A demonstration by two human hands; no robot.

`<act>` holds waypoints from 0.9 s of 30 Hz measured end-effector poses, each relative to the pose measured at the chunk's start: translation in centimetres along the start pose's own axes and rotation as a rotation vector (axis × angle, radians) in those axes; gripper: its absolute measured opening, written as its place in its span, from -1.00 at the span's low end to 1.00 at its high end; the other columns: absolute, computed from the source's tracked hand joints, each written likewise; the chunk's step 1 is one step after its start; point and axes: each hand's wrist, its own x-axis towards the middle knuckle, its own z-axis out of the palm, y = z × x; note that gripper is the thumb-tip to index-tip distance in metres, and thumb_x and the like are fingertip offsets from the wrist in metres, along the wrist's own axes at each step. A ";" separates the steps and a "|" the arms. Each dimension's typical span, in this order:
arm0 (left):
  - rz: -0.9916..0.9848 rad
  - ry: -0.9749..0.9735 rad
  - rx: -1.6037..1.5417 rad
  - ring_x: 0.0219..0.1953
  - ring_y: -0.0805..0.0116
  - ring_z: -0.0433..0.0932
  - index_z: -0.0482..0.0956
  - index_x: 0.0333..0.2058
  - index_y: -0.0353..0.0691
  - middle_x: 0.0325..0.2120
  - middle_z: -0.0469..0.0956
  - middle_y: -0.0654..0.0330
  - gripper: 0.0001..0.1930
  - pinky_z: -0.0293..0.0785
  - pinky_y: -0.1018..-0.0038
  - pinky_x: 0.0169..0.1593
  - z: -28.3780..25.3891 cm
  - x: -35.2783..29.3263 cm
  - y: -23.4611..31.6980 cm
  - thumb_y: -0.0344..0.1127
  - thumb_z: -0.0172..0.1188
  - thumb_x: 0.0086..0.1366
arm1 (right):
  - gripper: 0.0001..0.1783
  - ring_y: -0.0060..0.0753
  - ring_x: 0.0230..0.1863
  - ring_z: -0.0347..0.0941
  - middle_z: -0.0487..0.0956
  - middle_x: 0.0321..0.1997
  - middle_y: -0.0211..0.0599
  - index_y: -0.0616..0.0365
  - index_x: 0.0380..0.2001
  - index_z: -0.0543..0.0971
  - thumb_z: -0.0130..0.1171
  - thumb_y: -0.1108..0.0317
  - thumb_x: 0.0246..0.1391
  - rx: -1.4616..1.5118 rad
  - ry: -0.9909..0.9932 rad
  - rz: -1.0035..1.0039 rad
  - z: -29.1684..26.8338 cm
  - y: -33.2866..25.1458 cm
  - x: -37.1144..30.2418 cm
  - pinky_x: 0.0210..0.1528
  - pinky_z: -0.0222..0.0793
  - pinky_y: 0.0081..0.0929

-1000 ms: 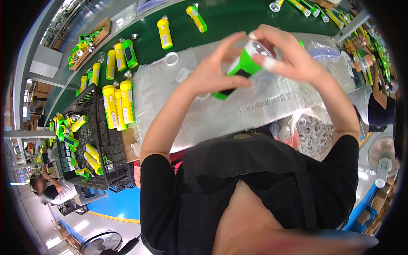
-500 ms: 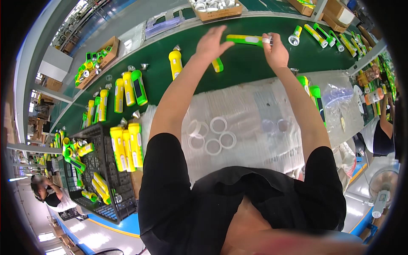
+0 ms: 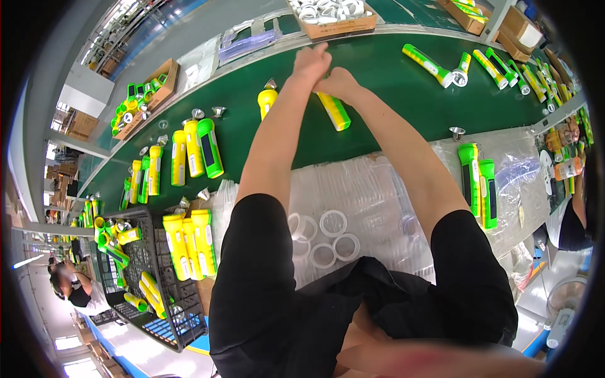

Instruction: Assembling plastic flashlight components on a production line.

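Observation:
Both my arms reach far out over the green conveyor belt [image 3: 391,75]. My right hand [image 3: 341,84] rests closed on the far end of a yellow and green flashlight [image 3: 336,112], which lies on the belt pointing back toward me. My left hand [image 3: 312,63] sits just beyond it with curled fingers, pressed against the right hand. Whether the left hand holds anything is hidden. A yellow flashlight [image 3: 267,101] stands a little to the left of both hands.
A cardboard box of white rings [image 3: 334,17] stands beyond my hands. More flashlights [image 3: 189,151] lie along the belt on both sides. Clear rings [image 3: 332,223] lie on plastic sheeting near me, two green flashlights [image 3: 477,183] to the right, a black crate [image 3: 151,283] left. Another person [image 3: 70,286] sits far left.
My hands carried the flashlight from in front of my chest out over the belt. It now lies on the belt, turned from crosswise to pointing toward me.

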 end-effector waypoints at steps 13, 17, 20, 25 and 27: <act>0.635 0.177 -0.749 -0.04 0.13 0.44 0.50 -0.18 -0.29 -0.14 0.52 0.06 -0.58 0.34 0.32 0.03 -13.1 -30.0 11.6 -0.09 -0.27 0.48 | -0.35 -0.53 -0.34 0.47 0.48 -0.22 -0.30 0.21 0.15 0.23 0.14 -0.02 0.22 0.701 -0.212 -0.328 -1.0 -3.6 -31.4 -0.33 0.42 -0.50; 0.694 0.142 -0.701 -0.01 0.06 0.47 0.52 -0.16 -0.19 -0.12 0.55 0.11 -0.59 0.24 0.24 0.07 -10.8 -36.2 13.6 0.02 -0.15 0.42 | -0.45 -0.46 -0.33 0.48 0.47 -0.22 -0.28 0.20 0.12 0.25 0.08 0.03 0.27 0.908 -0.187 -0.254 1.6 -0.5 -37.7 -0.28 0.43 -0.47; 0.736 0.119 -0.655 0.01 0.05 0.49 0.52 -0.07 -0.21 -0.10 0.56 0.11 -0.44 0.23 0.23 0.08 -9.3 -39.3 15.0 0.19 -0.18 0.40 | -0.48 -0.45 -0.32 0.47 0.46 -0.23 -0.27 0.17 0.10 0.26 0.05 0.03 0.30 1.005 -0.131 -0.120 2.6 1.1 -41.6 -0.28 0.42 -0.47; 0.334 -0.198 -1.020 0.04 0.01 0.47 0.44 0.10 -0.28 -0.04 0.53 0.02 -0.56 0.24 0.16 0.16 -7.4 -40.5 17.9 -0.12 -0.06 0.39 | -0.55 -0.42 -0.34 0.49 0.49 -0.25 -0.24 0.12 0.12 0.31 0.01 0.09 0.31 1.210 0.004 0.007 1.0 3.8 -44.8 -0.27 0.44 -0.45; 0.339 -0.083 -0.926 0.08 0.01 0.43 0.43 0.11 -0.28 0.01 0.50 -0.02 -0.53 0.23 0.15 0.18 -4.2 -38.3 17.3 -0.14 0.12 0.31 | -0.56 -0.42 -0.35 0.50 0.51 -0.29 -0.24 0.11 0.10 0.34 0.01 0.07 0.31 1.186 0.083 0.013 0.6 5.4 -45.4 -0.28 0.43 -0.46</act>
